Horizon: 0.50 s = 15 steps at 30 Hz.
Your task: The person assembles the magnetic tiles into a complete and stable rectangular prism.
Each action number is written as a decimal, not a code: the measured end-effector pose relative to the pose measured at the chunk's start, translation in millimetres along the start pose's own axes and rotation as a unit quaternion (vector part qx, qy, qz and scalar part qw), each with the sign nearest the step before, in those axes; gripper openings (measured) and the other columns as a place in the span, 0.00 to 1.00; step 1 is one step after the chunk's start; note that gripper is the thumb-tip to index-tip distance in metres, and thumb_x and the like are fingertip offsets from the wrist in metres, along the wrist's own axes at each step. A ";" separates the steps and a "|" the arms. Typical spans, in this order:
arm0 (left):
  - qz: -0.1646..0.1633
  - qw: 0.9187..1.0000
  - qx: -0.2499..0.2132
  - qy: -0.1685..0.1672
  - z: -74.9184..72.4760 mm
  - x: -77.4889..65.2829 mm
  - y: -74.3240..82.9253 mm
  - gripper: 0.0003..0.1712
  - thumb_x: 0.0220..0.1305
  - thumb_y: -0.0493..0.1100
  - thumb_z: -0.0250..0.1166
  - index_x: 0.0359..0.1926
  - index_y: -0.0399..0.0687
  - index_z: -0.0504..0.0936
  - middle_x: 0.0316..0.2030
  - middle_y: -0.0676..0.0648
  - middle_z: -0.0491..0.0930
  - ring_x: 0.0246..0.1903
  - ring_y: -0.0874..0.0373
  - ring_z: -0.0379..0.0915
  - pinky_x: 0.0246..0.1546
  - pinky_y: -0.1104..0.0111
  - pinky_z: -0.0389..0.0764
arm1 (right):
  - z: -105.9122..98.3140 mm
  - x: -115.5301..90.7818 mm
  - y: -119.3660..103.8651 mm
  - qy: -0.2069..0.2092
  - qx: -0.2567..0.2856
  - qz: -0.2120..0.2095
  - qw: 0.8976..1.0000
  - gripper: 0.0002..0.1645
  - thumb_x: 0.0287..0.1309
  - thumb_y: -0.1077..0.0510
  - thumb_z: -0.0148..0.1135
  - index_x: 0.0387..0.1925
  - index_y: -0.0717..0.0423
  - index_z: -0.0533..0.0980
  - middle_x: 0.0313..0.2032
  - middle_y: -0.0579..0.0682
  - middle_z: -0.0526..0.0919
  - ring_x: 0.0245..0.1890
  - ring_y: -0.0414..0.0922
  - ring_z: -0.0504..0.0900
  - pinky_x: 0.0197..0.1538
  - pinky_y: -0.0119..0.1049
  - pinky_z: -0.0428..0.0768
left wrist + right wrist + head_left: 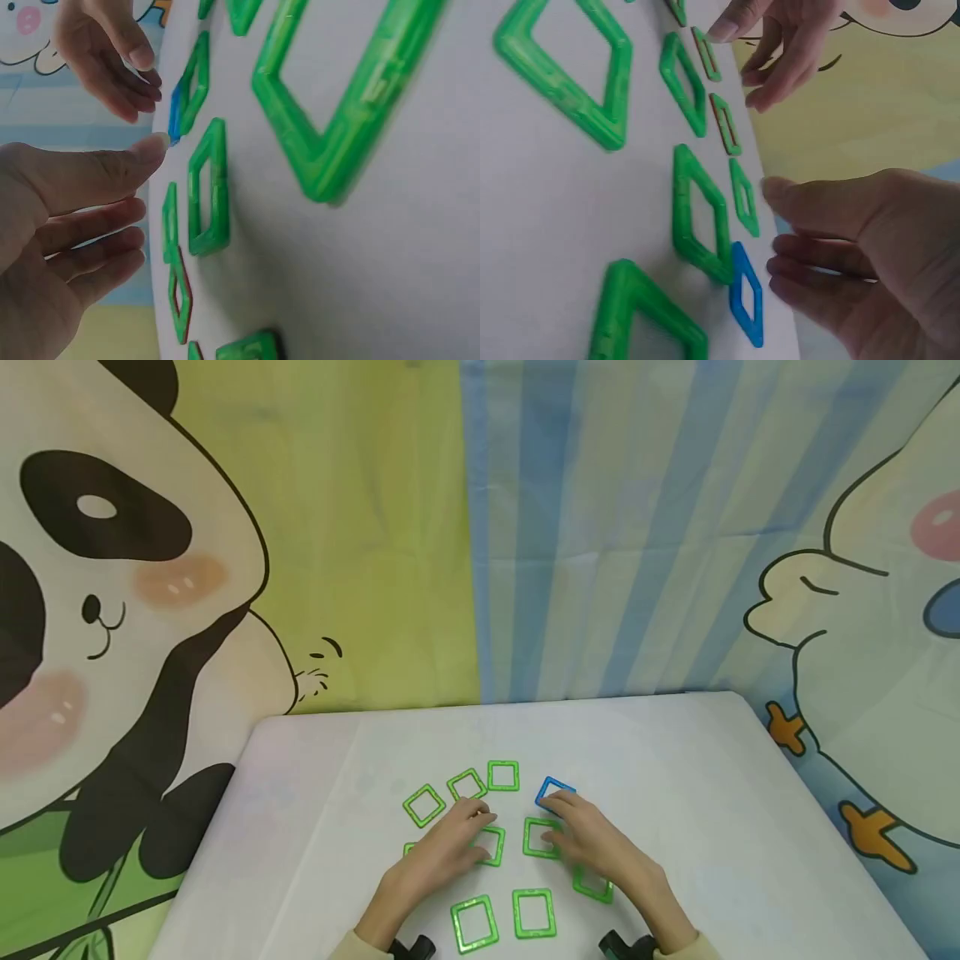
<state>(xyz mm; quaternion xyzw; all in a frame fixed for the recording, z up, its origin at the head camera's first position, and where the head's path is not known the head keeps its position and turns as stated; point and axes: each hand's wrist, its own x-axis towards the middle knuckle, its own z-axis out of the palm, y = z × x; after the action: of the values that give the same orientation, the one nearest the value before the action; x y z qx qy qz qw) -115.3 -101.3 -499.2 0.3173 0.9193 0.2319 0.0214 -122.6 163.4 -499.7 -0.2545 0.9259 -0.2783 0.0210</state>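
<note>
In the head view my left hand (448,845) is held over the left part of a group of green square frames, fingers loosely bent and nothing gripped. Its thumb is near one green frame (501,847); another frame peeks out partly hidden behind the hand. My right hand (600,839) hovers on the other side, beside a blue square frame (561,783) and a green square frame (527,837). Below its wrist a further green frame (592,896) is partly covered. In the right wrist view the fingers stand apart from the blue frame (758,311).
Toward the back of the white table (322,793) lie three more green frames, one of them a straight-set square (503,763). Two green frames, including the right one (536,933), lie nearest the front edge. A printed curtain (390,568) stands behind the table.
</note>
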 end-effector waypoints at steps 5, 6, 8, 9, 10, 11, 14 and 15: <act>-0.001 1.000 0.006 -0.029 8.9 3.6 0.3 0.28 0.62 0.38 0.74 0.63 0.38 0.80 0.59 0.47 0.76 0.60 0.55 0.69 0.65 0.63 0.76 | 13.7 -0.3 0.8 -0.011 -0.020 0.014 1.000 0.29 0.58 0.58 0.76 0.60 0.63 0.79 0.57 0.55 0.81 0.57 0.51 0.82 0.59 0.48 0.82; -0.003 0.999 0.007 -0.034 10.3 4.0 0.4 0.29 0.61 0.39 0.74 0.63 0.38 0.80 0.59 0.48 0.76 0.60 0.55 0.68 0.65 0.63 0.75 | 15.8 -1.0 0.8 -0.011 -0.024 0.011 1.000 0.30 0.57 0.57 0.77 0.59 0.62 0.79 0.57 0.54 0.81 0.57 0.50 0.81 0.59 0.47 0.83; -0.007 0.999 0.012 -0.043 12.4 4.6 0.7 0.30 0.62 0.40 0.74 0.64 0.39 0.80 0.60 0.49 0.75 0.60 0.55 0.67 0.65 0.62 0.75 | 18.8 -2.4 0.4 -0.008 -0.034 0.002 0.999 0.30 0.57 0.56 0.77 0.60 0.62 0.79 0.56 0.53 0.80 0.56 0.48 0.80 0.58 0.46 0.83; -0.009 0.999 0.015 -0.047 13.3 4.6 0.9 0.29 0.62 0.41 0.74 0.64 0.40 0.80 0.60 0.49 0.75 0.60 0.55 0.67 0.65 0.61 0.75 | 20.1 -2.8 0.1 -0.006 -0.040 -0.004 0.999 0.31 0.56 0.56 0.77 0.60 0.62 0.79 0.56 0.52 0.79 0.55 0.48 0.80 0.58 0.45 0.83; -0.012 0.999 0.017 -0.050 13.9 4.3 1.2 0.29 0.62 0.41 0.74 0.63 0.41 0.80 0.60 0.49 0.75 0.59 0.55 0.67 0.65 0.61 0.75 | 21.4 -3.1 0.1 -0.005 -0.046 -0.009 0.999 0.31 0.56 0.56 0.78 0.60 0.62 0.79 0.56 0.52 0.79 0.55 0.47 0.79 0.57 0.45 0.83; -0.014 0.998 0.020 -0.052 14.6 3.9 1.3 0.28 0.62 0.41 0.74 0.62 0.41 0.81 0.59 0.49 0.75 0.59 0.55 0.67 0.64 0.61 0.75 | 22.5 -3.2 0.1 -0.005 -0.052 -0.013 0.999 0.31 0.56 0.56 0.78 0.60 0.63 0.79 0.55 0.52 0.78 0.54 0.46 0.78 0.56 0.44 0.83; -0.018 0.998 0.030 -0.052 16.0 2.3 1.2 0.25 0.62 0.41 0.74 0.61 0.43 0.82 0.58 0.49 0.75 0.57 0.55 0.68 0.62 0.62 0.76 | 24.9 -2.8 0.0 -0.002 -0.065 -0.024 0.998 0.31 0.56 0.56 0.78 0.59 0.64 0.79 0.55 0.52 0.78 0.54 0.46 0.77 0.56 0.43 0.83; -0.019 0.998 0.032 -0.052 16.5 1.9 1.0 0.25 0.63 0.41 0.74 0.61 0.43 0.82 0.57 0.50 0.75 0.56 0.55 0.67 0.61 0.62 0.77 | 25.4 -2.5 0.1 -0.002 -0.068 -0.026 0.997 0.31 0.56 0.57 0.78 0.59 0.64 0.80 0.54 0.52 0.78 0.53 0.45 0.77 0.56 0.42 0.83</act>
<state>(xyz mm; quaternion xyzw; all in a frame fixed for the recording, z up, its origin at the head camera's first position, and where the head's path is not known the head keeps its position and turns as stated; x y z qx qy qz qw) -113.1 -92.7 -513.3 0.3115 0.9299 0.1851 0.0632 -115.8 151.8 -521.5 -0.2797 0.9359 -0.2141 -0.0015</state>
